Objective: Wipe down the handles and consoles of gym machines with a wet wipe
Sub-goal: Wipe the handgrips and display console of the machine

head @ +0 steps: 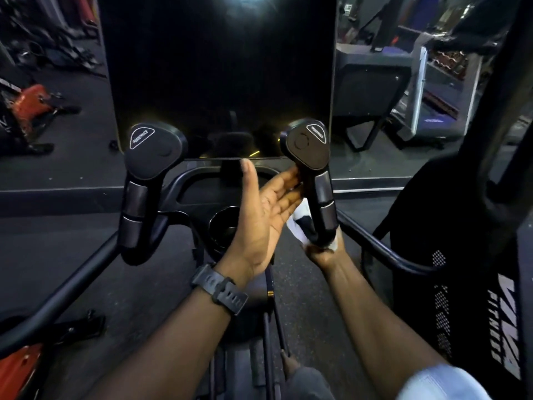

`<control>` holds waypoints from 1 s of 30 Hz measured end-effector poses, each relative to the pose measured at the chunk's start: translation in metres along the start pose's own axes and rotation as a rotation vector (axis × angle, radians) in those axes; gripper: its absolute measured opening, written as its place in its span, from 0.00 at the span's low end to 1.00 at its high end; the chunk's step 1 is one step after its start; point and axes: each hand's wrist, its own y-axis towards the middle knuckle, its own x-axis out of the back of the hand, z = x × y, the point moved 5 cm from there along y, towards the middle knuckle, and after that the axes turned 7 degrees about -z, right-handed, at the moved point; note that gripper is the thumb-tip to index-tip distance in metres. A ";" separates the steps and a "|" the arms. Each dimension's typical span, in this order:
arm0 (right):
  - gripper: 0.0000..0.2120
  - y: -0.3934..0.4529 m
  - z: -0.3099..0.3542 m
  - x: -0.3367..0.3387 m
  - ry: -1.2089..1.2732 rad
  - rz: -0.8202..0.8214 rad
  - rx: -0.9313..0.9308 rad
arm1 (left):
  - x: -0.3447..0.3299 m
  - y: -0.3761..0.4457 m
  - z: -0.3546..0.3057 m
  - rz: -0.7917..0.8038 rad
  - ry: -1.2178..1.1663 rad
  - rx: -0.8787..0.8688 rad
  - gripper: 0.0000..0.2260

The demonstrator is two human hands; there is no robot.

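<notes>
At the right handle point(318, 194) of the machine, we are working with both hands. Our right hand point(323, 251) is gripping the white wet wipe point(298, 226) around the lower bend of that handle, the wipe bunched between palm and bar. Our left hand point(265, 215) is lying flat, fingers straight, fingertips touching the handle's inner side just above the wipe. The dark console point(219, 76) is standing behind; the left handle point(144, 183) is sitting well apart, untouched.
</notes>
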 end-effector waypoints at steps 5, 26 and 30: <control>0.30 -0.015 -0.002 0.018 0.215 -0.105 0.169 | -0.006 0.004 0.009 0.011 -0.176 0.056 0.44; 0.40 -0.061 0.044 -0.121 -1.017 0.241 0.223 | 0.000 -0.017 -0.033 -0.142 0.023 -0.136 0.42; 0.40 -0.081 0.042 -0.188 -1.126 0.389 0.307 | -0.009 -0.021 -0.039 -0.150 -0.038 -0.167 0.40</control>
